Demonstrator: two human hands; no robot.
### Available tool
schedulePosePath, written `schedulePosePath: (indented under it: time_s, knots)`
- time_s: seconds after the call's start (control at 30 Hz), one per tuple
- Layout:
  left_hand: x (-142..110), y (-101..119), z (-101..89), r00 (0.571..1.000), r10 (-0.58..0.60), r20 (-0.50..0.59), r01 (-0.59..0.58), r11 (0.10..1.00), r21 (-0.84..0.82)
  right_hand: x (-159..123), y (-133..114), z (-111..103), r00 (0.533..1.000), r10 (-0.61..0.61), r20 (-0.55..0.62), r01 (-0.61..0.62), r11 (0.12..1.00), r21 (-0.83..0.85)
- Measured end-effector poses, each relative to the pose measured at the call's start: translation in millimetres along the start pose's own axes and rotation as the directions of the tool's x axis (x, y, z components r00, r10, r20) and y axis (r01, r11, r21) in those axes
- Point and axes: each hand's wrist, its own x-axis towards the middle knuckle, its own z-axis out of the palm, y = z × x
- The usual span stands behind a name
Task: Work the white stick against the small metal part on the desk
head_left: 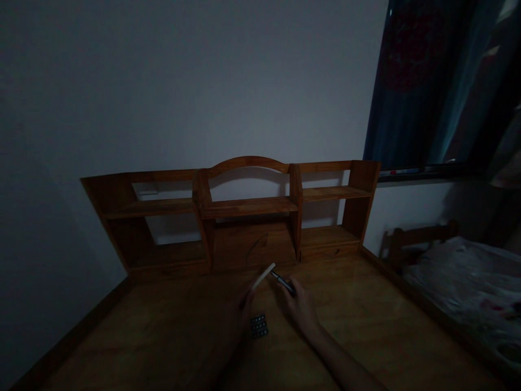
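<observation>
My right hand point(300, 308) is closed on a dark pen point(283, 281) whose tip points up and left. My left hand point(243, 307), dim in the low light, pinches a pale thin stick-like piece point(264, 275), perhaps the pen's cap. The two pieces nearly meet end to end above the wooden desk point(366, 326). Between my hands, on the desk, lies a small dark blister-like pack point(259, 326).
A wooden shelf unit point(248, 209) with open compartments stands at the back of the desk against a pale wall. A small white object point(147, 190) sits on its upper left shelf. A bed with light bedding point(468, 282) is at the right, a dark curtain point(439, 81) above it.
</observation>
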Motion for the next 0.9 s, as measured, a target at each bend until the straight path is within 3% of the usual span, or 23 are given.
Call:
schedulePosePath:
  time_s: [0.33, 0.5, 0.63, 0.9]
  knots:
    - [5, -2, -9.5, 0.997, -0.051, 0.056, 0.056, 0.994, -0.089, 0, -5, -2, 1.0, 0.017, -0.002, -0.017, 1.0, -0.017]
    - [4, 0, -6.1, 0.999, -0.016, 0.049, 0.025, 0.982, -0.188, 1, -5, -1, 0.998, 0.054, -0.021, -0.054, 0.998, 0.019]
    - [2, 0, -0.5, 0.995, -0.001, 0.102, 0.022, 0.979, -0.201, 1, -7, 0, 0.997, 0.067, -0.027, -0.066, 0.996, 0.055]
    - [4, -5, 0.1, 0.995, 0.019, 0.101, 0.001, 0.979, -0.202, 0, -7, 1, 0.999, 0.038, 0.003, -0.038, 0.995, 0.091]
